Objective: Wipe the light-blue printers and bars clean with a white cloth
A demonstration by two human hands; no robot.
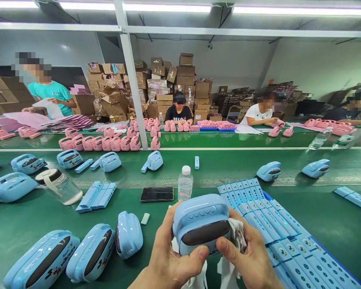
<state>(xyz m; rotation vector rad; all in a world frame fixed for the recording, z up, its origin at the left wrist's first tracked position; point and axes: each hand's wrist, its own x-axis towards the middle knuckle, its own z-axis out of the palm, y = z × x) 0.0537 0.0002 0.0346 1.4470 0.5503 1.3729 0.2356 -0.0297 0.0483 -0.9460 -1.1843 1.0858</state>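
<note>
Both hands hold a blue portable speaker (200, 210), a rounded plastic case with a top handle, a row of buttons and a dark oval front. My left hand (171, 257) grips its left end, thumb below the dark panel. My right hand (252, 251) is closed around the right end, with a crumpled white cloth (237, 232) between palm and case. The cloth hangs down below the speaker. To the left stand similar blue speakers, one (92, 253) with a printed figure on its front. A small pale block (145, 218) lies close to them.
Rows of blue strip-shaped parts (276, 224) fill a blue tray at right. A phone (157, 194), a water bottle (185, 184) and a tipped clear jar (60, 186) lie ahead. Beyond, a green belt (228, 160) carries more blue speakers; several people work behind pink ones.
</note>
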